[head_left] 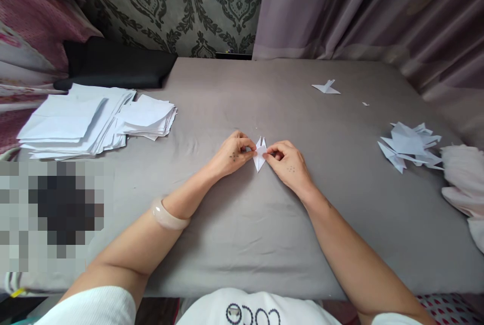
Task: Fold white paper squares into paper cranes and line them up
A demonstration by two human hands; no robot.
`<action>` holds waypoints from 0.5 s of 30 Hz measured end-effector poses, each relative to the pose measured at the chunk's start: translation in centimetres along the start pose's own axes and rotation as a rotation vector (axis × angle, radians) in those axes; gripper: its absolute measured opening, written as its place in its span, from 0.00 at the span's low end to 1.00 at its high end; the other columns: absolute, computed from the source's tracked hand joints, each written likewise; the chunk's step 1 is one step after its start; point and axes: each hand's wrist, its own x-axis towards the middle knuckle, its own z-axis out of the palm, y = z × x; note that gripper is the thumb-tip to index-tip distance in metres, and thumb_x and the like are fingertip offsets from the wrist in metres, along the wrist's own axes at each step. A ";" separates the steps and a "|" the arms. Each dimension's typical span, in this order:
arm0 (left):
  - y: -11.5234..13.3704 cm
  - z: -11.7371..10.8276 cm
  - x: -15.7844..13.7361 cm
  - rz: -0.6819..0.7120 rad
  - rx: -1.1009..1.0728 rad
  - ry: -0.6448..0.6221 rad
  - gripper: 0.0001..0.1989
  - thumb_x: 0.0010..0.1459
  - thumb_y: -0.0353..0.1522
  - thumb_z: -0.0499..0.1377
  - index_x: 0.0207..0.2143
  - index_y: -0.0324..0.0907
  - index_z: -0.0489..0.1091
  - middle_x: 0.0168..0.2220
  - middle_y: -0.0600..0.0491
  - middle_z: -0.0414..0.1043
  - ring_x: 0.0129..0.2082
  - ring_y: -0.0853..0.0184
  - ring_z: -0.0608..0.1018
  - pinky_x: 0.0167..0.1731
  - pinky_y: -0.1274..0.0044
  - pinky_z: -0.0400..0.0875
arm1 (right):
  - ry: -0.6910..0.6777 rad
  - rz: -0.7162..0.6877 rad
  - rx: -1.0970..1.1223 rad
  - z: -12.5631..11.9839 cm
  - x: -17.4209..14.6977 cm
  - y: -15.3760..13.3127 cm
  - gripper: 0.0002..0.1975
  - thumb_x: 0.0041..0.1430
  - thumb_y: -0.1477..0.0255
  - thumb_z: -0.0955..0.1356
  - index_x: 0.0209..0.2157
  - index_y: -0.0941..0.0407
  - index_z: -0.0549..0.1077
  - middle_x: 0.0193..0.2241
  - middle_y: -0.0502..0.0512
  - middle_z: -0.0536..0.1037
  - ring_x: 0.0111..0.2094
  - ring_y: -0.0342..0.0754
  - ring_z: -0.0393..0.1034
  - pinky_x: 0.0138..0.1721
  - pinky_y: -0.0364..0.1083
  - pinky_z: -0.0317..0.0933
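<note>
Between my two hands is a small white folded paper [259, 156], kite-shaped, with two narrow points upward and one point toward me. My left hand [236, 153] pinches its left edge between thumb and fingers. From the other side, my right hand [290, 164] pinches the right edge, fingers curled. A folded paper crane [327, 87] lies farther back on the right. Several more folded paper pieces [412, 144] are heaped at the right side.
The table has a grey cloth [242, 244]. On the left lie a large stack of white paper [75, 118] and a smaller stack of paper squares [147, 116]. Behind them is a black cover [117, 63]. A paper scrap [365, 104] and pale pink cloth [463, 179] are on the right.
</note>
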 end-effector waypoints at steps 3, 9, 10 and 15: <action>0.3 -0.3 -0.3 0.043 0.031 -0.021 0.05 0.54 0.31 0.59 0.32 0.41 0.75 0.37 0.51 0.65 0.30 0.71 0.69 0.34 0.77 0.66 | -0.043 -0.063 -0.019 -0.2 -0.3 0.0 0.05 0.54 0.70 0.67 0.31 0.53 0.76 0.35 0.51 0.72 0.26 0.40 0.64 0.32 0.43 0.61; 1.1 -1.0 -0.6 0.078 0.075 -0.083 0.06 0.52 0.30 0.59 0.33 0.42 0.76 0.38 0.50 0.65 0.30 0.71 0.69 0.34 0.76 0.67 | -0.101 -0.164 -0.103 -0.8 -1.2 -0.4 0.09 0.55 0.74 0.65 0.35 0.53 0.77 0.40 0.53 0.72 0.30 0.41 0.67 0.35 0.44 0.62; 1.1 -1.1 -0.6 0.076 0.076 -0.086 0.06 0.52 0.30 0.60 0.33 0.43 0.76 0.38 0.50 0.66 0.31 0.70 0.69 0.34 0.76 0.67 | -0.110 -0.170 -0.120 -0.9 -1.3 -0.5 0.10 0.56 0.74 0.65 0.36 0.53 0.77 0.40 0.53 0.73 0.30 0.42 0.68 0.36 0.44 0.63; 0.9 -1.1 -0.4 0.056 0.094 -0.086 0.06 0.52 0.30 0.61 0.32 0.43 0.77 0.39 0.50 0.67 0.31 0.70 0.71 0.35 0.76 0.67 | -0.118 -0.174 -0.168 -0.9 -1.6 -0.8 0.11 0.58 0.73 0.64 0.35 0.52 0.78 0.40 0.54 0.73 0.31 0.44 0.69 0.37 0.45 0.63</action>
